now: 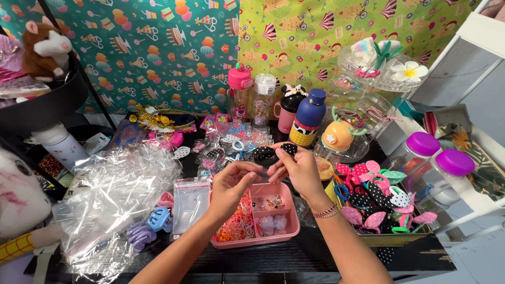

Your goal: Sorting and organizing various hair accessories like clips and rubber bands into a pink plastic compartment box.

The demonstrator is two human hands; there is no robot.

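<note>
My left hand [232, 184] and my right hand [297, 168] meet above a pink divided box [291, 223]. Together they pinch a small clear plastic bag [261, 173] stretched between the fingertips. My right hand also grips a black polka-dot bow hair tie [289, 149] at the fingertips. The box holds small coloured elastic bands [236, 226] on its left side and tiny hair accessories [272, 203] in its right compartments. A beaded bracelet [326, 212] circles my right wrist.
A tray [389, 239] of polka-dot bow hair ties lies right of the box. Crumpled clear plastic bags [115, 202] and claw hair clips [152, 223] lie left. Bottles [307, 117], clear stands and purple-lidded jars [442, 173] stand behind and right. Plush toys [44, 47] occupy the left.
</note>
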